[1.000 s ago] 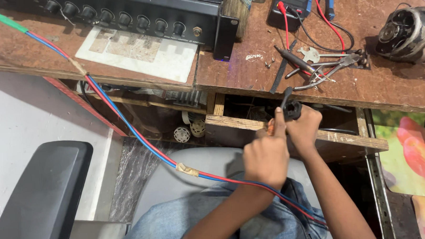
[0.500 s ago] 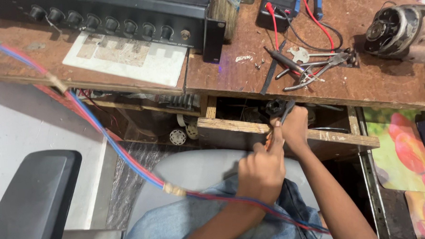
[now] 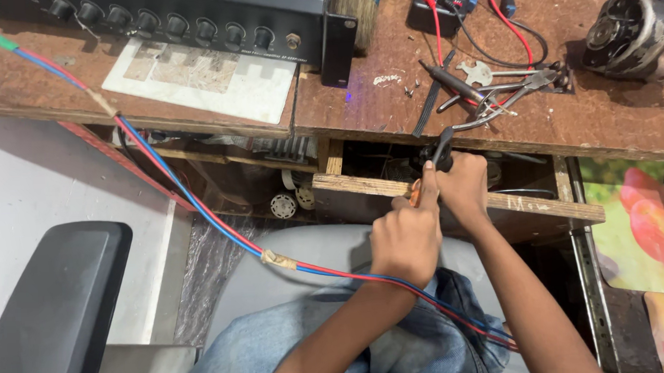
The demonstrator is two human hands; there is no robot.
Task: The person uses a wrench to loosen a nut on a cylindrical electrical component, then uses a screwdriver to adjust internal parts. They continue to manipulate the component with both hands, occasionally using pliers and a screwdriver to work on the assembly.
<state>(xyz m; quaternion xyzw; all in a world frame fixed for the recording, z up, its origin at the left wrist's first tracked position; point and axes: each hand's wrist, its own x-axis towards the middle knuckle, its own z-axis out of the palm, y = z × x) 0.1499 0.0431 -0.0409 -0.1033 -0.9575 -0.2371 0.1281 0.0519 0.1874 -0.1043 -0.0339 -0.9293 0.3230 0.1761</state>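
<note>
Hands together just below the counter's (image 3: 389, 124) front edge, over the open drawer's wooden rail (image 3: 362, 185). Left hand (image 3: 405, 239) clenched, fingers grasping an orange-handled tool (image 3: 415, 195). Right hand (image 3: 463, 188) closed around a black-handled tool (image 3: 442, 146). Red and blue cable (image 3: 198, 207) running from the counter's left edge across the lap. Pliers (image 3: 507, 93) near the front edge.

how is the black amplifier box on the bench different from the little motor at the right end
The black amplifier is a long, flat-fronted box with a row of round knobs; the motor is small, rounded and metallic grey. The amplifier lies along the bench's far left edge; the motor sits at the right end. Both rest on the brown wooden bench.
</note>
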